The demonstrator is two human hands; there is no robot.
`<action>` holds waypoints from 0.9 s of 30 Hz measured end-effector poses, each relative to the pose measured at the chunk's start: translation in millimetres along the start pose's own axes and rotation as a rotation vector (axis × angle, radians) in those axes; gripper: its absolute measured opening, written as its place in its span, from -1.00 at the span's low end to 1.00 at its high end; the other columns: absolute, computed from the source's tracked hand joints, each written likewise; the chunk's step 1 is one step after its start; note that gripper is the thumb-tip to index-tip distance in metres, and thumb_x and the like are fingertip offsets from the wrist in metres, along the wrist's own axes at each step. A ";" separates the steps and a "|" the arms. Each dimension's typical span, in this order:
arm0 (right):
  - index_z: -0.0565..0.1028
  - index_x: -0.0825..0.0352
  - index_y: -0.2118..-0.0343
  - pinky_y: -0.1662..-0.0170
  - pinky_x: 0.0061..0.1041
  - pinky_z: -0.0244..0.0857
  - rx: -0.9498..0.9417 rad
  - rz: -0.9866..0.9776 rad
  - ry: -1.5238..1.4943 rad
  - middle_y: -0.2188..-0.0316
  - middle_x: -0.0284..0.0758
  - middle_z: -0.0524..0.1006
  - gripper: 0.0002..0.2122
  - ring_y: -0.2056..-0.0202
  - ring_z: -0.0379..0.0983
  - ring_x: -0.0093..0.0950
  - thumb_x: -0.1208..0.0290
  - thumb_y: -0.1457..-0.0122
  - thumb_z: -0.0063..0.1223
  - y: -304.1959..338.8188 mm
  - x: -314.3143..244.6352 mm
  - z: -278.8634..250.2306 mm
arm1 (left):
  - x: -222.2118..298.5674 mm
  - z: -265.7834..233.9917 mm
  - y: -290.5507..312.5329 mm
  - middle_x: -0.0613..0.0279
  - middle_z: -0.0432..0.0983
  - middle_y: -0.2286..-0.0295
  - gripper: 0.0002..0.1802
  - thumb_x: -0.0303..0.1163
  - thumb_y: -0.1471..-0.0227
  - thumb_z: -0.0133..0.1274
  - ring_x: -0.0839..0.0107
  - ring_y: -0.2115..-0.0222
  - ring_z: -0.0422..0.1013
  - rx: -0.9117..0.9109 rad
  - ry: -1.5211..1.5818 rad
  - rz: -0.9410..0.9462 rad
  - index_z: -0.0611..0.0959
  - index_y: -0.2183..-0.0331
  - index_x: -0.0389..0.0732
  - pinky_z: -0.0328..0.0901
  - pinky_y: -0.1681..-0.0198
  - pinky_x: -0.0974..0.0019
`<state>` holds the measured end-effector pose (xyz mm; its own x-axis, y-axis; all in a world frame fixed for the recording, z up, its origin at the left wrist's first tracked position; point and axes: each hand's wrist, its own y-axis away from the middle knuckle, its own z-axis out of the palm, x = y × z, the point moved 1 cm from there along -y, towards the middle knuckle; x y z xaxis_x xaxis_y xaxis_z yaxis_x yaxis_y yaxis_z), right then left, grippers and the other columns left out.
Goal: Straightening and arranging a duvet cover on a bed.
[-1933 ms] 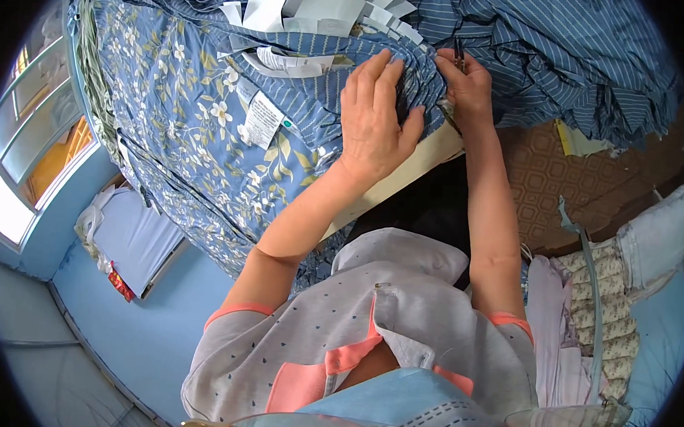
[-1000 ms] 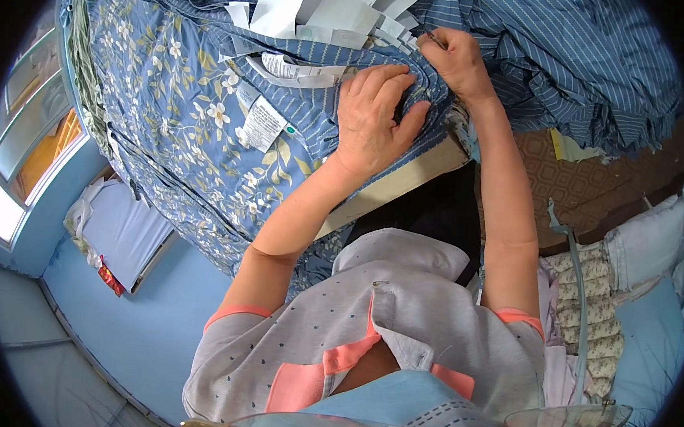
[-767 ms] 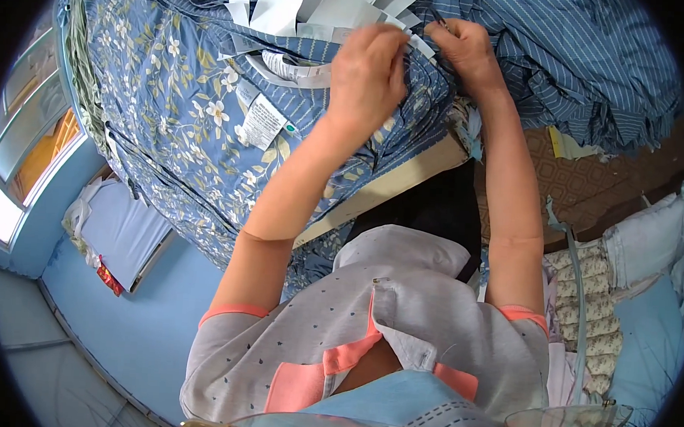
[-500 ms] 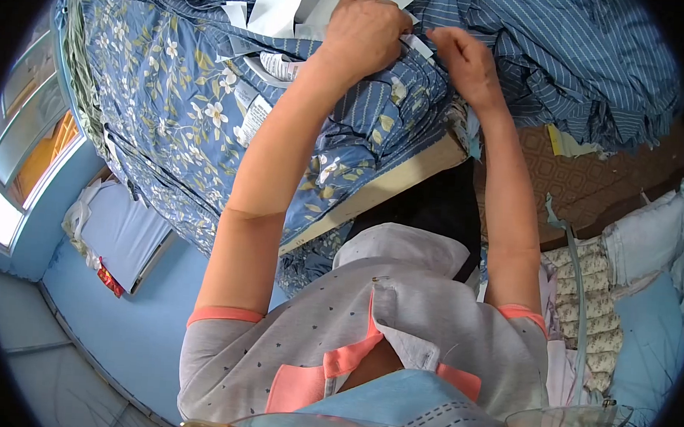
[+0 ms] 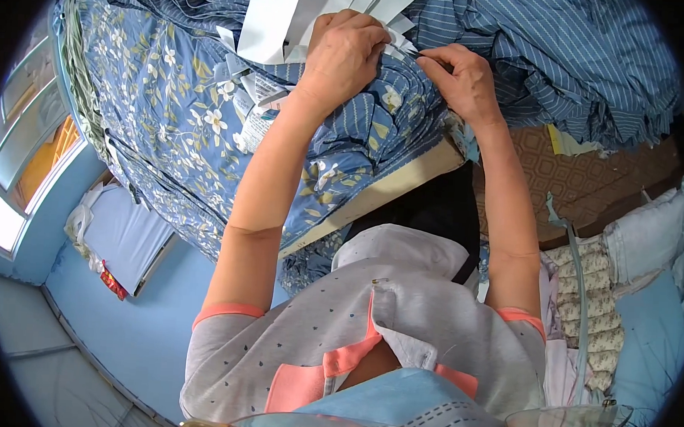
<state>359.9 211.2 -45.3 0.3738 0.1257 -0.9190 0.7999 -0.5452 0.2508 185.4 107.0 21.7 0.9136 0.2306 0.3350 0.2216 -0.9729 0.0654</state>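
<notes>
left hand [image 5: 342,55] has shifted across white labels [image 5: 271,20] inside the table's [image 5: 386,189] front edge, curled, hold unclear; right hand [image 5: 461,79] pinches a dark tool [image 5: 414,53] beside them.

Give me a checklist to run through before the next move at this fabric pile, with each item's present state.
1. Left hand at the white strips: ok, it lies over their near edge.
2. Left hand's grip visible: cannot tell, its fingertips are largely hidden.
3. Right hand clear of the left: ok, a gap shows between them.
4. What the right hand holds: cannot tell, something thin and dark at its fingertips is too small to identify.
5. Floral fabric smooth: not ok, it is creased near the pale board edge.
</notes>
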 end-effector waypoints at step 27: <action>0.65 0.36 0.19 0.26 -0.67 0.30 -0.076 0.045 -0.348 0.37 -0.40 0.61 -0.80 0.34 0.45 -0.67 0.39 -0.17 0.23 -7.7 22.3 19.2 | -4.7 4.6 3.9 0.34 0.60 0.29 -0.87 -0.47 0.03 0.16 0.29 0.14 0.45 -0.045 0.052 -0.047 0.70 0.34 -0.15 0.20 -0.04 0.20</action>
<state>353.1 202.2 -73.6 0.2375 -0.1934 -0.9519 0.8241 -0.4786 0.3029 183.5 102.3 16.1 0.8833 0.2759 0.3789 0.2470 -0.9611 0.1238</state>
